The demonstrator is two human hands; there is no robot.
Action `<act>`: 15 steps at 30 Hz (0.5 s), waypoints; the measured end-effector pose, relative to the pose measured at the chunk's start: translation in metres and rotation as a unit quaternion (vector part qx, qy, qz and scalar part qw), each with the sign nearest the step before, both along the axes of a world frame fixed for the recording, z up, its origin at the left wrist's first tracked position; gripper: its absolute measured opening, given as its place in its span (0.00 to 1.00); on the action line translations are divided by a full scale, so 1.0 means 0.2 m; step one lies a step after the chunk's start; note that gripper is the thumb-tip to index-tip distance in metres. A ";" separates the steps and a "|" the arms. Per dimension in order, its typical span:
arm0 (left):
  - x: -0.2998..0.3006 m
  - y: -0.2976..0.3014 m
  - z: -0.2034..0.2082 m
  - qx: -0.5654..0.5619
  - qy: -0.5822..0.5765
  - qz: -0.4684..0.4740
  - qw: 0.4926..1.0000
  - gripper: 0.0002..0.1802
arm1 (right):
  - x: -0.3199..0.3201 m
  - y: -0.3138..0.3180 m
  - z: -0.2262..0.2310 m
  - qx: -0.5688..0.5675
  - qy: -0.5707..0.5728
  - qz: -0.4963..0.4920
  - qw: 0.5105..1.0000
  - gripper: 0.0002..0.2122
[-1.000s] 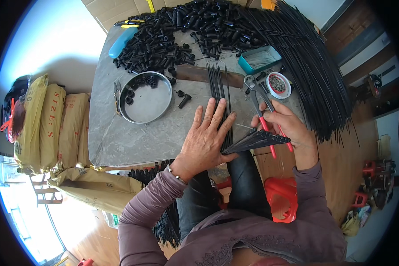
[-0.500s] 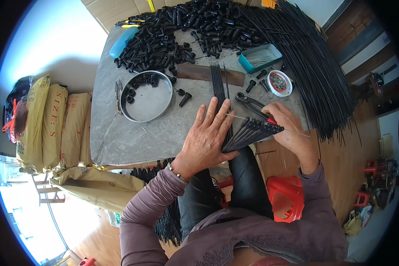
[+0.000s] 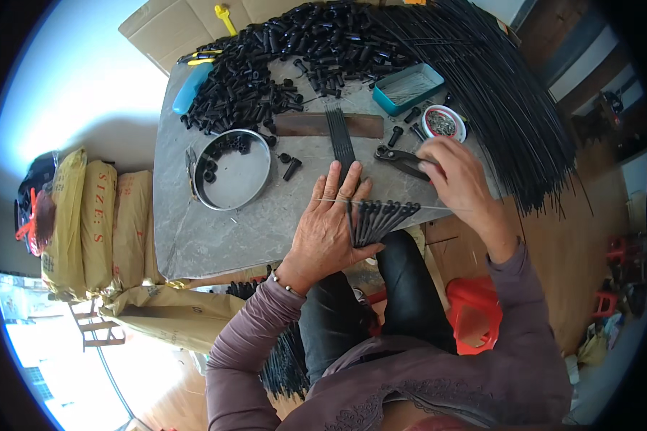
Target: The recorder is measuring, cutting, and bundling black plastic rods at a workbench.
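My left hand point(image 3: 329, 224) lies flat, fingers spread, over a row of thin black rods point(image 3: 341, 136) at the table's near edge. Beside its thumb, the rods' bent near ends point(image 3: 381, 219) fan out to the right. Through their tips runs a thin straight wire point(image 3: 442, 207), which crosses the left fingers and sticks out to the right under my right wrist. My right hand point(image 3: 454, 176) is closed with its fingers curled about the handles of dark pliers point(image 3: 402, 159). The pliers' jaws point left, and the hand hides most of the handle ends.
A round metal tray point(image 3: 230, 205) with black parts stands left. Behind are a brown flat bar point(image 3: 302, 126), heaped black plugs point(image 3: 323, 43), a teal box point(image 3: 392, 106) of wires and a white bowl point(image 3: 461, 131) of small metal pieces. Long black rods point(image 3: 510, 129) hang over the right edge.
The fanned rod ends have swung left toward my left hand, and the wire now crosses its fingers. My right hand has moved away from the rod ends and up along the pliers' handles.
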State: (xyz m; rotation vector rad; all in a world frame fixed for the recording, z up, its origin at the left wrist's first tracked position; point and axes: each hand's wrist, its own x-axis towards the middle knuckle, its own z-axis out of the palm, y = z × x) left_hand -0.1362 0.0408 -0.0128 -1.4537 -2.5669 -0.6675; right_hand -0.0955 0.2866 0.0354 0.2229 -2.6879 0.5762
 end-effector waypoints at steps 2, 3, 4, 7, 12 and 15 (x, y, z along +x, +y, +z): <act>-0.01 0.00 -0.02 0.006 -0.003 0.003 1.000 0.56 | -0.09 0.01 0.02 0.006 0.020 0.014 1.000 0.05; 0.00 0.00 -0.01 -0.002 -0.001 -0.001 1.000 0.56 | -0.15 0.03 0.02 0.015 0.039 0.038 0.998 0.04; 0.00 0.00 -0.01 -0.009 -0.006 0.003 1.000 0.56 | -0.22 0.06 0.03 0.008 0.041 0.033 0.999 0.04; 0.00 0.02 0.00 -0.008 -0.012 0.003 1.000 0.58 | -0.45 0.22 0.06 0.067 0.059 0.023 0.996 0.05; 0.00 0.03 0.02 -0.025 -0.016 0.003 1.000 0.58 | -0.66 0.29 0.03 0.093 0.041 0.021 0.995 0.05; 0.01 0.03 0.04 -0.030 -0.025 0.015 0.999 0.56 | -0.74 0.33 0.00 0.114 0.004 0.004 0.993 0.03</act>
